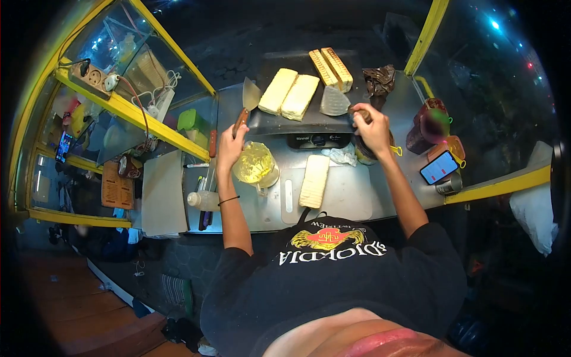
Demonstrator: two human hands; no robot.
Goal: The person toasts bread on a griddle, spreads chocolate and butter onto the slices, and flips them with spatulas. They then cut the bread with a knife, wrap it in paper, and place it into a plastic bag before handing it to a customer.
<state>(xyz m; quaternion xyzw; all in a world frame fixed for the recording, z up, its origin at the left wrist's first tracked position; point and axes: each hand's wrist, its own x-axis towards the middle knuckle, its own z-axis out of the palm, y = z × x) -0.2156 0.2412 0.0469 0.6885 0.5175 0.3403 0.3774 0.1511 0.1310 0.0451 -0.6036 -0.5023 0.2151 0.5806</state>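
Note:
My left hand (231, 146) is closed round the wooden handle of a metal spatula (250, 95), its blade upright at the left edge of the dark griddle (279, 124). My right hand (373, 130) grips the handle of a second, wider spatula (334, 102), whose blade is over the griddle's right part. Between the blades lie two pale yellow bread slabs (279, 89), side by side. Behind the right blade, browned bread pieces (331, 68) stand on edge. Below my left hand is a clear jug (257, 166) smeared with yellow spread.
Another pale bread block (314, 181) lies on a cutting board (345, 199) near my body. A stove (318, 140) sits under the griddle. At right are a phone (440, 167), a dark red container (429, 126) and crumpled brown plastic (379, 80). Yellow-framed glass (137, 113) borders the left.

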